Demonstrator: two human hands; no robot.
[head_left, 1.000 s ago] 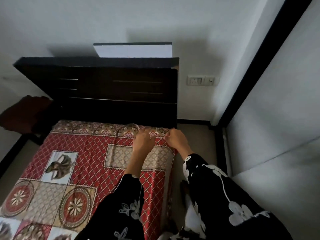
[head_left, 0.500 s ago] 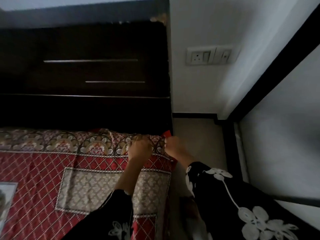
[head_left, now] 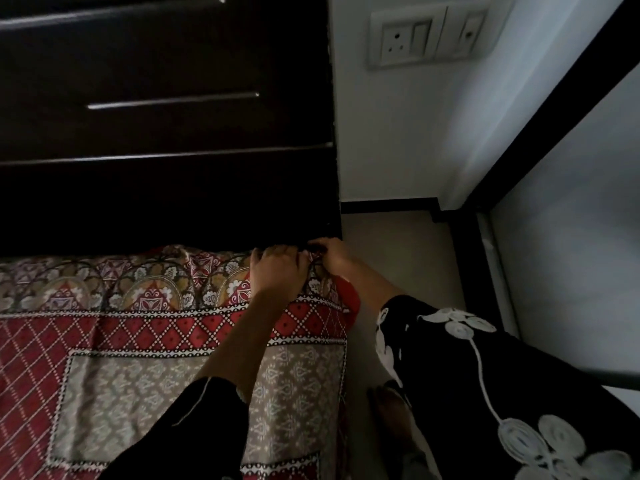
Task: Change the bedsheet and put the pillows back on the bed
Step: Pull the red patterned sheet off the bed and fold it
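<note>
Tucking the bedsheet (head_left: 138,341) at the far right corner of the bed is the step in hand. The patterned sheet lies spread over the mattress, its far border bunched against the dark headboard (head_left: 173,133) and its right edge hanging toward the floor (head_left: 391,258).

Hand positions:
- The left hand (head_left: 277,271) rests knuckles-up on the far border, fingers curled down over the cloth where it meets the headboard. The fingertips are lost in shadow.
- The right hand (head_left: 332,254) is just beside it, at the corner itself, fingers drawn together on a fold of the sheet. The two hands almost touch.

Judged from this layout, the sheet is on but not yet secured; wrinkles run along the far border to the left of the hands. No pillow appears in this view.

The next move probably calls for:
1. Pulling the corner taut toward the right.
2. Pushing the slack down between mattress and headboard.
3. Smoothing the far border leftward.

The gap at the headboard looks narrow and dark, so the work there would go by feel. Thin cloth of this kind is likely to slip back out unless it is pushed deep.
</note>
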